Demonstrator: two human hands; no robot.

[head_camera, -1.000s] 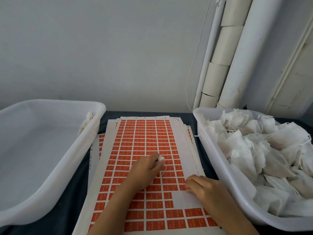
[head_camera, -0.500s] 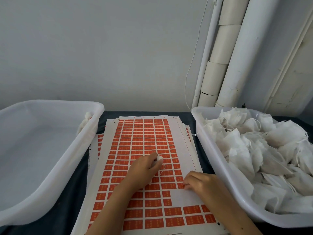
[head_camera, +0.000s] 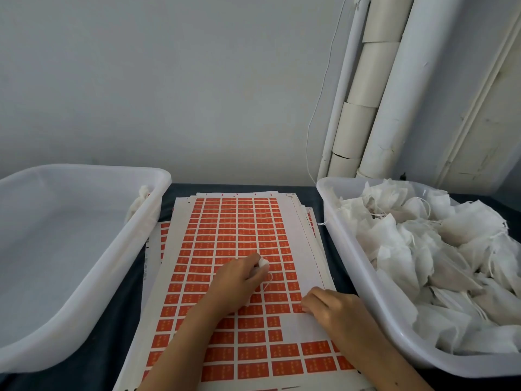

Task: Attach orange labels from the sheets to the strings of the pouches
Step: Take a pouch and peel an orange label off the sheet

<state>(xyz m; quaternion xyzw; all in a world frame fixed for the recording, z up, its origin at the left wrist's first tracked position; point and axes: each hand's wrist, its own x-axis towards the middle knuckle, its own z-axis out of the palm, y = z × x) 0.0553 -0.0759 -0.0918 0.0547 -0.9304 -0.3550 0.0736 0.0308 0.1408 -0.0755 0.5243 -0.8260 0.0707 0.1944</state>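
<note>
Between two white tubs (head_camera: pixel 158 198) lay label sheets (head_camera: pixel 234 238), where the left hand (head_camera: pixel 239 283) gripped a pouch (head_camera: pixel 263 262) and the right hand (head_camera: pixel 329 309) pinched an orange label (head_camera: pixel 298 307).

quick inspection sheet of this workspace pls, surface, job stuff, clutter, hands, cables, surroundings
surface: dark table, mostly covered
job's things: stack of label sheets, top one with a bare patch at its near right; right tub heaped with white pouches; left tub with one pouch at its far corner
clutter: nothing seen
hands: left hand grips a white pouch over the sheet; right hand picks at a label edge
cables: thin white wire down the wall
surroundings: grey wall; white pipes at right
</note>
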